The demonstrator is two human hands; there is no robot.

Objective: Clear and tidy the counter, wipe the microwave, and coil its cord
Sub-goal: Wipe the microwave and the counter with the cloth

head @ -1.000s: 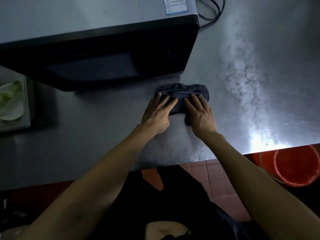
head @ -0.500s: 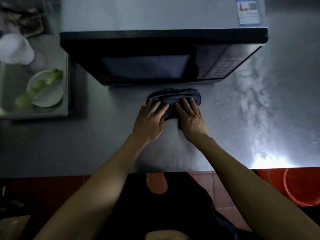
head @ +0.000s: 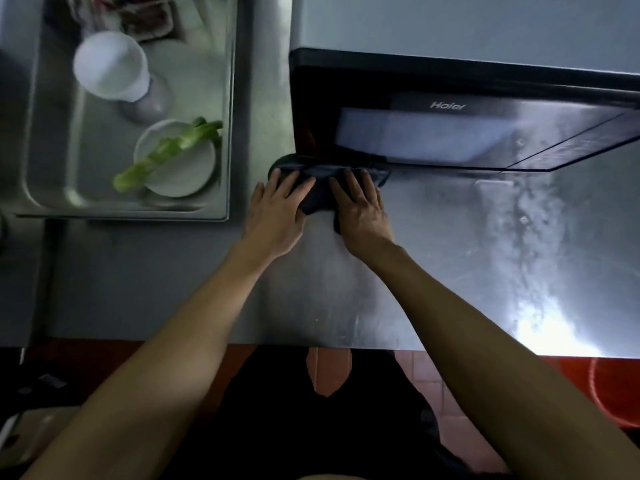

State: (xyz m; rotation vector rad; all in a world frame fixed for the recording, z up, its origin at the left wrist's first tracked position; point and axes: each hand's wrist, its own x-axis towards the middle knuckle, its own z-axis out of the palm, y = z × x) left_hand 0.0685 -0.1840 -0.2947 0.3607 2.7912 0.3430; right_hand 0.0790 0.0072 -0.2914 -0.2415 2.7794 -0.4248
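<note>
Pressing flat, the left hand [head: 277, 211] and right hand [head: 360, 209] spread open on the dark cloth [head: 320, 188], tucked at the microwave [head: 450, 133] base just beyond the fingertips. Counter-wiping step, I judge; next, lift the cloth onto the door.

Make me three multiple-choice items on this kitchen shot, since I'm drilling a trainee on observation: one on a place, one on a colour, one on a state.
1. Where does the plate with the green vegetable lie?
A. on top of the microwave
B. in the sink
C. on the floor

2. What colour is the cloth?
A. white
B. yellow
C. dark

3. How do the hands meet the cloth?
A. both press it with fairly straight fingers
B. one lifts it in a fist
C. neither touches it

Answers:
1 B: the plate sits inside the sink, left of the microwave.
2 C: the cloth looks dark against the steel counter.
3 A: the left hand and right hand lie flat on it.
</note>
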